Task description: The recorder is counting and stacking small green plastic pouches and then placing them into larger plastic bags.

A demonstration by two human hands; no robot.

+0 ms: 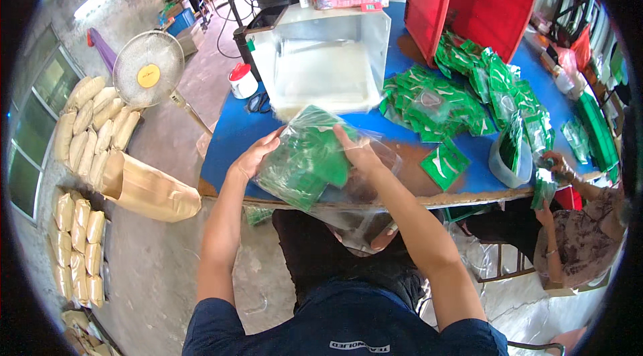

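A clear plastic bag [274, 172] with flat green packets [328, 158] inside is held in front of me at the table's near edge. My left hand [258, 155] grips its left side. My right hand [355, 148] is on its upper right part, fingers bent against the film. Loose clear film trails from the bag to the right and down over the edge. One green packet [445, 164] lies on the table to the right of the bag. Past it spreads a heap of similar green packets [432, 101].
A white open-fronted box [383, 54] stands straight ahead, with a red crate [492, 1] tipped beside it. Right of the heap is a clear tub [506, 172]. A co-worker [583, 229] handles packets at far right. A fan [149, 69] and paper sacks [151, 188] stand left.
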